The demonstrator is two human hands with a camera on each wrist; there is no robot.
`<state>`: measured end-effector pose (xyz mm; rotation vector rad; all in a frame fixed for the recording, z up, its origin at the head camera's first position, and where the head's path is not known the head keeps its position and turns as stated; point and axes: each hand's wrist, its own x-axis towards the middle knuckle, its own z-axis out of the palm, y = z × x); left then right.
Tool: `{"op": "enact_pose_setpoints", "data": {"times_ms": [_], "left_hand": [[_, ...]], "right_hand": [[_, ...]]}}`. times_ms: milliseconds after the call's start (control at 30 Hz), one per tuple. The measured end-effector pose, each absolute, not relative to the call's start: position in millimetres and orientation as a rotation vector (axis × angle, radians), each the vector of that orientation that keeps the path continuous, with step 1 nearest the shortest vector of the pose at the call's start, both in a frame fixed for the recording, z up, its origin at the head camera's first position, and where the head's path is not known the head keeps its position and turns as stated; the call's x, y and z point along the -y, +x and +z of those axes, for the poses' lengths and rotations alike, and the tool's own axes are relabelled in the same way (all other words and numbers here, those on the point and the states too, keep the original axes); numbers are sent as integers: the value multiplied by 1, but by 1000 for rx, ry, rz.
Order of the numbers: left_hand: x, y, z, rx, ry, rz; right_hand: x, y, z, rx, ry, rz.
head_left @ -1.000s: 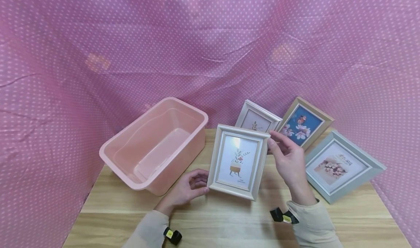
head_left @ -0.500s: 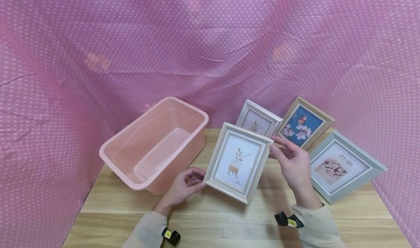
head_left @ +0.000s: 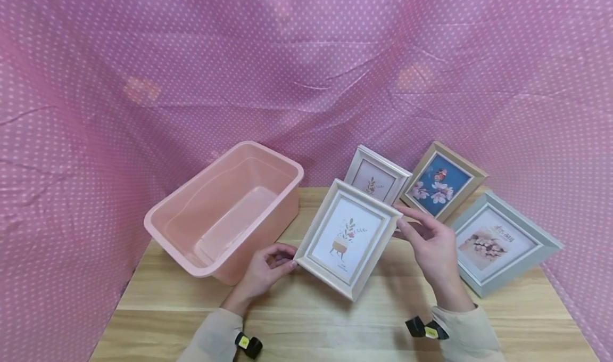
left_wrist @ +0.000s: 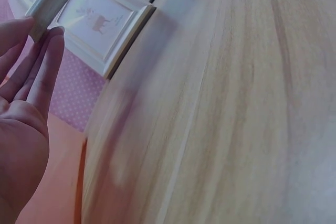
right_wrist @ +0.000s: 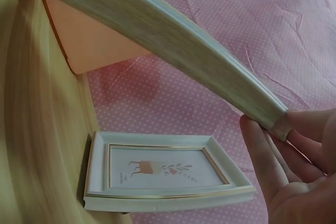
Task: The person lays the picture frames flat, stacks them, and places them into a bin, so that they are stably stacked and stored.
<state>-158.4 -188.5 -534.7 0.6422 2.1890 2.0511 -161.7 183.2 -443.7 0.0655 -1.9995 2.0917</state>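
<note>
A cream picture frame [head_left: 346,239] with a potted-plant print is held up between both hands in the head view, tilted clockwise. My left hand [head_left: 265,271] pinches its lower left corner between thumb and fingers. At the upper right corner my right hand [head_left: 433,250] pinches it the same way. The right wrist view shows the held frame's side edge [right_wrist: 173,40] running into the thumb and fingers [right_wrist: 260,156]. Behind it stands a white picture frame [head_left: 375,175] with a similar print, its lower part hidden by the held one.
A pink plastic bin [head_left: 273,234] stands at the left of the wooden table [head_left: 306,330]. To the right are a tan frame [head_left: 462,189] with a blue flower picture and a pale green frame [head_left: 519,266] with a blossom print. A pink dotted cloth [head_left: 306,85] hangs around the table.
The held frame has turned clockwise, its lower left corner shifting left and up, its upper right corner right and down. Both hands moved with it; the other frames and bin stayed put.
</note>
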Motion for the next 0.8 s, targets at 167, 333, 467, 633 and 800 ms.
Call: {"op": "enact_pose_setpoints", "data": {"times_ms": [167, 333, 467, 633, 800], "left_hand": [[187, -160, -534, -2164, 577, 2053], [186, -161, -534, -2156, 555, 2090], [185, -162, -535, -2139, 560, 2146], [184, -163, -535, -2164, 518, 2156], [182, -164, -535, -2203, 417, 2125]], "right_hand": [[-185, -159, -449, 1943, 104, 2118], [-187, -157, -454, 1876, 136, 2150], [-189, -154, -457, 1873, 143, 2146], [-193, -152, -461, 1931, 139, 2113], [-196, -150, -466, 1967, 131, 2099]]}}
